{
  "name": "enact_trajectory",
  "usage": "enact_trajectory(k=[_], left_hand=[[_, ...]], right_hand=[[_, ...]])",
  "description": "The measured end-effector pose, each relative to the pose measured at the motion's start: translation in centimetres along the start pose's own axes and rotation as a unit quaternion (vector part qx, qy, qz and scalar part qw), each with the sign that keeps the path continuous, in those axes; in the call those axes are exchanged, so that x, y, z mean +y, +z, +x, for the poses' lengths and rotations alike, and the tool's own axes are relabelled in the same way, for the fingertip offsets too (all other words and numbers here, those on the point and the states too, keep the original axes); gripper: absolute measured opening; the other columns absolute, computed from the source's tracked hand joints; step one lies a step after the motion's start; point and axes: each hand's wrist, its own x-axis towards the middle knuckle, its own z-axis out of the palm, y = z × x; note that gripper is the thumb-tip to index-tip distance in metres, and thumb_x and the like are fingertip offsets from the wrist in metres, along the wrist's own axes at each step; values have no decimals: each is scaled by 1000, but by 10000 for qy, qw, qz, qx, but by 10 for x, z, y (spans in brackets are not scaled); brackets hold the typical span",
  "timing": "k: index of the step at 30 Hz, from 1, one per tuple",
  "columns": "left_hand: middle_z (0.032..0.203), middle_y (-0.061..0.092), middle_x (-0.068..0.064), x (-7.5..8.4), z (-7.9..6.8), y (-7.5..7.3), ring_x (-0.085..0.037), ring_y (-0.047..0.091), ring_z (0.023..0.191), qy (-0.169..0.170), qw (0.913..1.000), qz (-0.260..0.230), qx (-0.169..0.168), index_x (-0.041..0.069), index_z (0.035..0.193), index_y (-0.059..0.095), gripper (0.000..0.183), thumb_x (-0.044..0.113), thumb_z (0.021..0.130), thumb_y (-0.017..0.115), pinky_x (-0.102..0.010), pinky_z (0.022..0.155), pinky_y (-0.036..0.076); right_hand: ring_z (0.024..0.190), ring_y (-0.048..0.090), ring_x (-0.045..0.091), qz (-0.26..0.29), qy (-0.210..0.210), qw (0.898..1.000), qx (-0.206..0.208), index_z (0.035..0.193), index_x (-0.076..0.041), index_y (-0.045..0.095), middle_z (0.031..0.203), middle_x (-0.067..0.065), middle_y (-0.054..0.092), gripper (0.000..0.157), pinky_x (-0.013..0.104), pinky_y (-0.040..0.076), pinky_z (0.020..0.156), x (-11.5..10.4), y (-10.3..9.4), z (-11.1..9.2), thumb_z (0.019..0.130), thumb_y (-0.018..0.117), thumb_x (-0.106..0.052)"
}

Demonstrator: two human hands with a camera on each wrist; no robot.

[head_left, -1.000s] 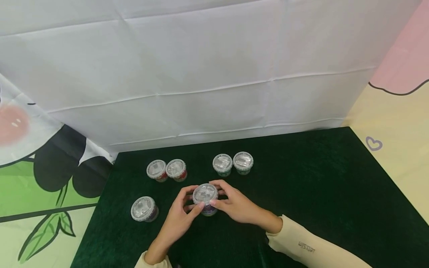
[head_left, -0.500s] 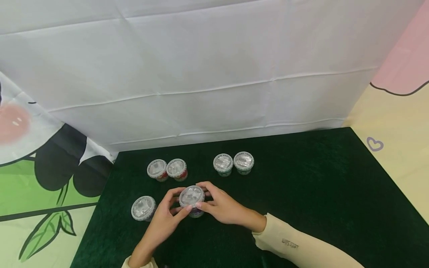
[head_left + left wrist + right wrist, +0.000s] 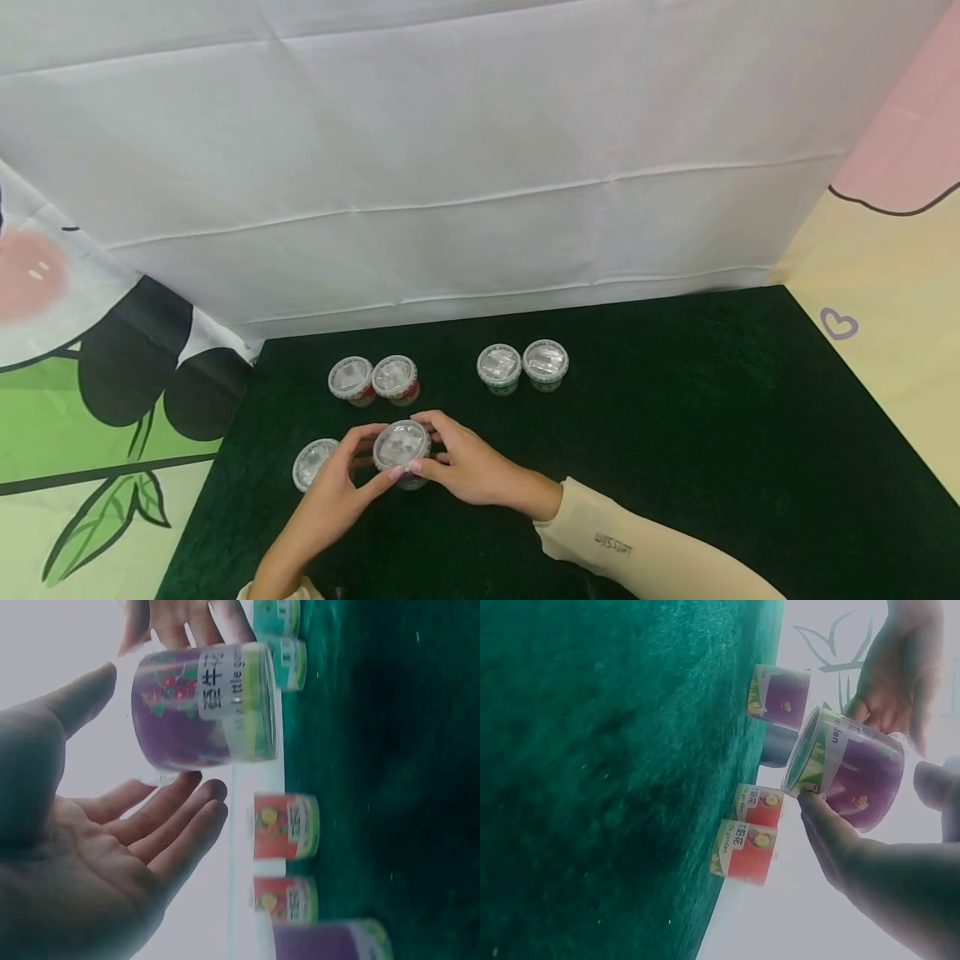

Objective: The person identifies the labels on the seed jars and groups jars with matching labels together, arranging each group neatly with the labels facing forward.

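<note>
A purple-labelled plastic cup (image 3: 402, 443) with a clear lid is held by both hands. My left hand (image 3: 327, 496) grips its left side near the lid, and my right hand (image 3: 474, 468) grips the opposite side, both thumbs at the near rim. In the left wrist view this cup (image 3: 180, 735) shows a printed flower and lettering. The right wrist view has the cup (image 3: 864, 778) above the green cloth, its base tipped relative to the other cups. A second purple cup (image 3: 312, 464) stands just left of my left hand, partly hidden by it.
Two red-labelled cups, one at the left (image 3: 349, 377) and a neighbouring cup (image 3: 395, 377), stand side by side behind my hands. Farther right are two green-labelled cups (image 3: 499, 367). All stand on a dark green cloth-covered table (image 3: 675, 433), with a white sheet (image 3: 480, 208) behind.
Both hands have carried the purple cup leftward across the table, closer to the second purple cup, which the left hand now partly covers. The other cups have stayed put.
</note>
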Motion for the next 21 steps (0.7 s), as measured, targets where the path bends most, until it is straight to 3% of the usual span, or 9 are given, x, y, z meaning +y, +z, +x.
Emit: enact_trajectory(k=[6,10,13,21], left_hand=[[149,56,-18,-4,-3,-11,-44,53,139,10,9981,607,29,9,149,49,62,33,99,77,-72,110,42],[146,59,-19,-9,-2,-17,-44,55,137,243,9944,1020,94,5,146,52,62,33,98,79,-70,110,44],[143,61,-20,-14,-1,-19,-44,58,134,415,9907,1288,128,3,144,54,61,31,97,80,-68,108,45],[139,64,-22,-25,1,-24,-45,59,130,741,9823,1714,137,0,140,58,58,27,95,82,-67,106,48]], right_hand=[[139,53,25,-116,-54,9999,-34,157,-7,38,153,11,50,59,27,51,108,-1,8,9,106,65,-17],[139,54,22,-353,-320,9988,-106,158,-9,37,155,9,49,60,29,53,106,19,15,21,106,65,-21],[138,55,20,-783,-527,9954,-157,160,-9,34,157,8,47,61,31,56,102,46,23,36,108,62,-24],[133,57,13,-845,-333,9958,-124,159,-7,37,155,9,49,61,25,55,101,36,30,39,106,65,-22]])
